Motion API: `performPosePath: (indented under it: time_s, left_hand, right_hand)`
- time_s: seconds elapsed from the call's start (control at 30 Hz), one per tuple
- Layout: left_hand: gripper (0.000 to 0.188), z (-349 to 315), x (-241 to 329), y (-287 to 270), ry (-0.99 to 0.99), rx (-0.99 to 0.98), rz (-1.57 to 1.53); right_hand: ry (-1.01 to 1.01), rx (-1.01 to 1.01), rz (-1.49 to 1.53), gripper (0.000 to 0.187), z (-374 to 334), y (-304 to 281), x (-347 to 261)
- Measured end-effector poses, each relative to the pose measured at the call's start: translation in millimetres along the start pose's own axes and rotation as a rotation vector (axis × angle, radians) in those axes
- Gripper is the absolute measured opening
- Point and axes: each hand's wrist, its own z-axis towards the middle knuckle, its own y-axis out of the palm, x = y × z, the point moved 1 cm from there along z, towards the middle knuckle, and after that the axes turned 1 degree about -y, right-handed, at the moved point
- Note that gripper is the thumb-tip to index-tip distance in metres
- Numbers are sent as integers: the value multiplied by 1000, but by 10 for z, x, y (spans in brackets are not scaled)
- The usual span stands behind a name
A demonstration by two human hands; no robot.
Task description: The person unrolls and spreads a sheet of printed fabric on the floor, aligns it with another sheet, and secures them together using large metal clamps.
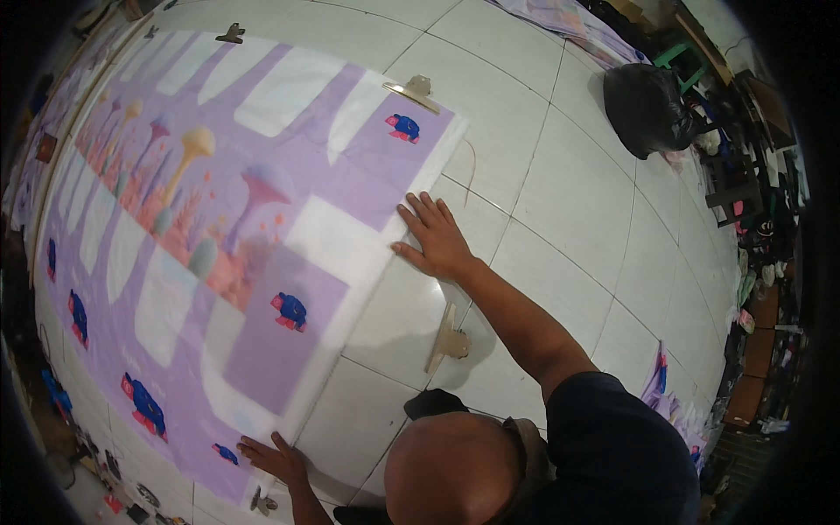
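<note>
A large lilac-and-white printed sheet [262,346] lies on the floor, patterned with coral-pink ground, mushroom shapes and small blue-and-pink figures. My right hand [433,234] rests on its right-hand edge, fingers spread apart. Lower down, my left hand [278,460] lies on the sheet near its bottom corner, fingers stretched out flat. One wide metal bulldog clip [416,93] grips the sheet's upper right corner, and a smaller clip [232,34] sits on the far edge. Another clip [262,501] is at the corner below my left hand. Beside my right forearm, a wide clip [448,343] lies loose on the tiles.
Pale tiles [577,245] make up the floor. A black plastic bag [646,109] stands at upper right, near a green stool [681,63]. Lilac printed cloth [560,22] lies at the top, with more cloth [669,407] at right. Clutter lines the right wall.
</note>
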Motion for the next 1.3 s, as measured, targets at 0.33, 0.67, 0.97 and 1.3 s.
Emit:
performPosePath:
  time_s: [0.33,0.67,0.97,1.3]
  left_hand:
    - [80,-30,-119,55,-64,-3,8]
    - [80,-40,-192,114,-17,62,31]
    - [86,-76,-145,66,-108,3,23]
    - [85,-125,-230,104,-115,43,1]
  right_hand:
    - [24,171,13,65,298,-94,339]
    - [292,74,-227,67,854,-157,1363]
    - [350,202,-168,54,852,-197,1748]
    - [-100,248,-124,45,652,-178,659]
